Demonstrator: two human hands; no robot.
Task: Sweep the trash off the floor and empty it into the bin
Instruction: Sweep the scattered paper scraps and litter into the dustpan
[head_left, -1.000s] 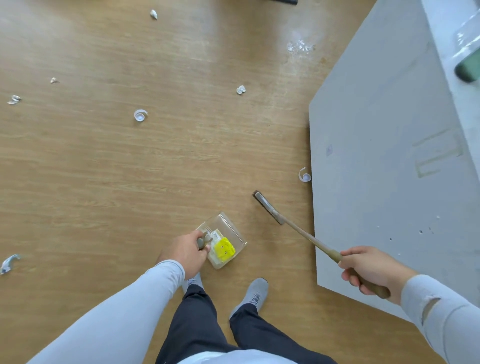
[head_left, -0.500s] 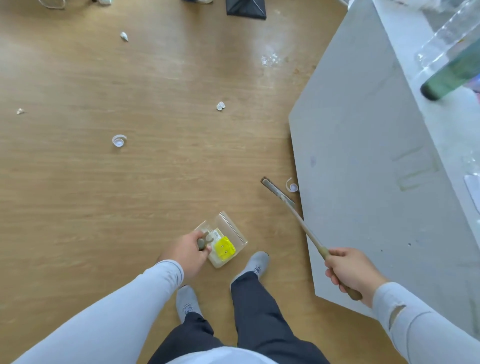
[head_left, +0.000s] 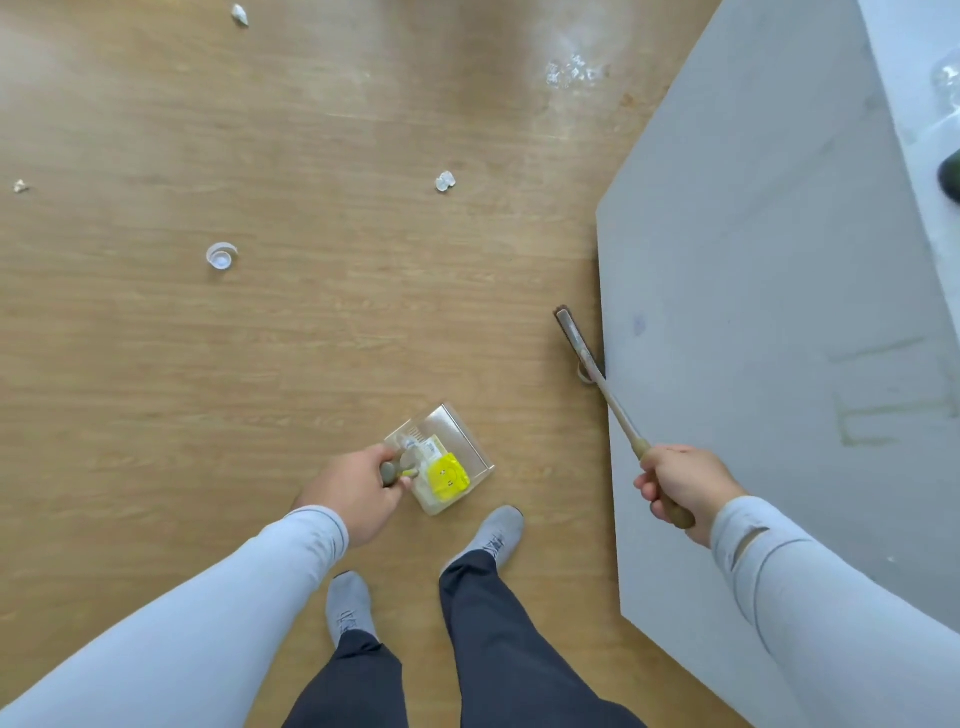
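Note:
My left hand (head_left: 358, 486) grips the handle of a clear dustpan (head_left: 457, 441), held low over the wooden floor; yellow and white wrappers lie in it. My right hand (head_left: 680, 480) grips the wooden handle of a small broom (head_left: 597, 374). Its head lies against the base of the grey cabinet (head_left: 769, 312). A curled white scrap (head_left: 584, 373) shows partly under the broom's stick. Loose trash lies farther off: a white bottle cap (head_left: 221, 256), a crumpled clear bit (head_left: 445, 181), a patch of clear shards (head_left: 571, 73).
Small white scraps lie at the far left (head_left: 21, 186) and top (head_left: 239, 14). The grey cabinet fills the right side. My two feet in grey socks (head_left: 348, 605) stand just behind the dustpan. No bin is in view.
The broom head has swung right, up against the cabinet base over the curled scrap. My view shifted and my feet stepped forward. The dustpan stayed low in my left hand.

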